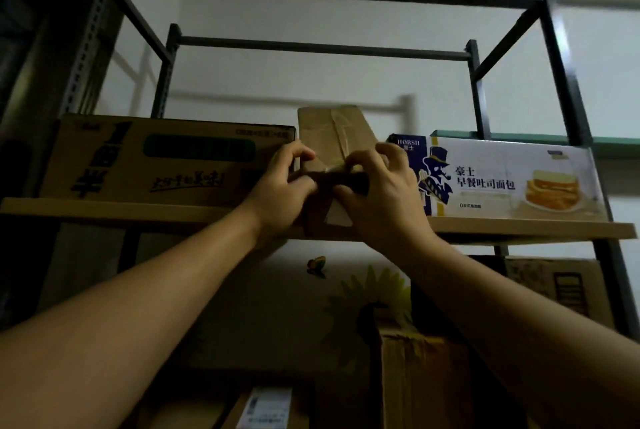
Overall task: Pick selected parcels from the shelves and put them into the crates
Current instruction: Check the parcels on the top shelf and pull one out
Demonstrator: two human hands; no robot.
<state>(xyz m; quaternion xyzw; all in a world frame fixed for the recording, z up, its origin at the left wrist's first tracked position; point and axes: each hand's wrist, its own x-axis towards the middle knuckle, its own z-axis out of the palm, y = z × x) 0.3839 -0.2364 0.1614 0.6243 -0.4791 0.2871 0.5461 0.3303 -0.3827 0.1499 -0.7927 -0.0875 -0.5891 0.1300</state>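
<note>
Shelf (104,209), top level | taped brown parcel (329,138) between printed carton (156,158) and white box (502,179) marked "HORSH", "早餐吐司面包" | left hand (280,186), right hand (384,193): fingers curled, both grasping parcel's near end.

The wooden shelf (121,210) carries three items in a row: a brown carton (156,162) left, a taped parcel (322,127) centre, a white box (502,179) right.

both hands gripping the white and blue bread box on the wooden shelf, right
No: head view shows left hand and right hand gripping the narrow brown taped cardboard parcel on the wooden shelf, not the white and blue bread box.
</note>
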